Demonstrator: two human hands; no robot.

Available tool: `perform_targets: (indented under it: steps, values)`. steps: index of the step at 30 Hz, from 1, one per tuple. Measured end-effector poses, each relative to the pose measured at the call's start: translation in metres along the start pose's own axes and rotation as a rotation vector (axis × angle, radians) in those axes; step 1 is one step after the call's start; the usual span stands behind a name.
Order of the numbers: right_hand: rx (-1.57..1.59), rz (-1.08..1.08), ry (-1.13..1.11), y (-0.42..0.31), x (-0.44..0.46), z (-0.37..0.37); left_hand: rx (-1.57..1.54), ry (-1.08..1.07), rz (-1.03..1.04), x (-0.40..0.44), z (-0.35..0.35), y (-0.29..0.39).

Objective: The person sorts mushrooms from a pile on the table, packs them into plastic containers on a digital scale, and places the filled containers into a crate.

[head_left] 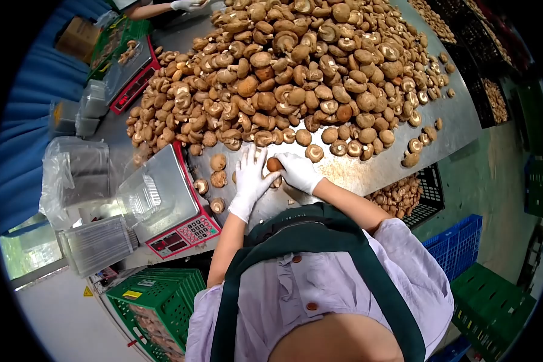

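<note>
White gloves cover both hands at the near edge of the metal table. My left hand (251, 178) lies with its fingers stretched toward the mushroom pile (283, 78) and its thumb out to the right. Beside it, my right hand (300, 171) pinches a brown mushroom (274, 164) near its fingertips. Another mushroom (276, 181) shows partly between the two hands. Several loose mushrooms (218, 161) lie left of my left hand. A single mushroom (314, 152) sits just beyond my right hand.
A red-framed scale (187, 232) with a clear plastic tray (143, 196) stands left, near stacked trays (98, 244). A second scale (133, 84) is farther back. Another person's gloved hand (188, 5) shows at the top. A black crate (431, 193) of mushrooms sits below the table's right edge.
</note>
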State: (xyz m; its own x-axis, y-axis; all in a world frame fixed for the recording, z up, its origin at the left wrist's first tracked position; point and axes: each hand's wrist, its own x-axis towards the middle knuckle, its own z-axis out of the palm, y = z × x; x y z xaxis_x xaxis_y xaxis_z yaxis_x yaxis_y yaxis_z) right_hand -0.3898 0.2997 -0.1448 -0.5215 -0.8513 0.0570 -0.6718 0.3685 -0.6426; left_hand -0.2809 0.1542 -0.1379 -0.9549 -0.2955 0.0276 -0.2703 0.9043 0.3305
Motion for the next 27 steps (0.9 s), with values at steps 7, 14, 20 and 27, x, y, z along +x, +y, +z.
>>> perform_targets:
  steps: [7,14,20,27]
  values:
    - [0.018,0.097,-0.028,-0.003,-0.024,-0.042,0.174,0.060,-0.005,-0.054,-0.015,-0.011]
    - [-0.306,0.087,0.273,0.024,0.014,-0.048,0.026,0.232,0.027,-0.011,-0.019,-0.004]
    - [-0.072,0.160,-0.007,0.015,0.018,-0.060,0.112,0.214,-0.013,0.043,-0.008,0.020]
    - [0.036,0.147,0.091,0.020,0.020,-0.041,0.034,0.191,-0.102,0.008,-0.008,0.001]
